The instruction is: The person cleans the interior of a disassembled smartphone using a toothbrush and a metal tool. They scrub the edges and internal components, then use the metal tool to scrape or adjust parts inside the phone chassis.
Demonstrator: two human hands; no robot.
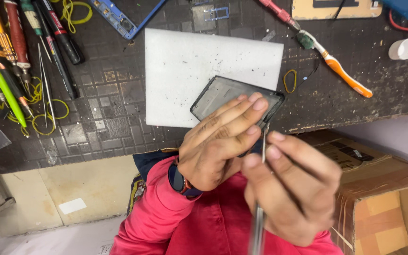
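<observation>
Dark phone back cover [223,97] — held tilted above the near edge of the white foam pad [185,71], gripped by the left hand [218,144]. Right hand [289,189] pinches a thin metal tool [260,208] — tip at the cover's right edge. Toothbrush [341,71] lies far right on the dark workbench [105,108].

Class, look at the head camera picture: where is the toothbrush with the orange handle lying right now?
The toothbrush lies on the dark workbench at upper right, just right of the white foam sheet, with a white cap further right.
</observation>
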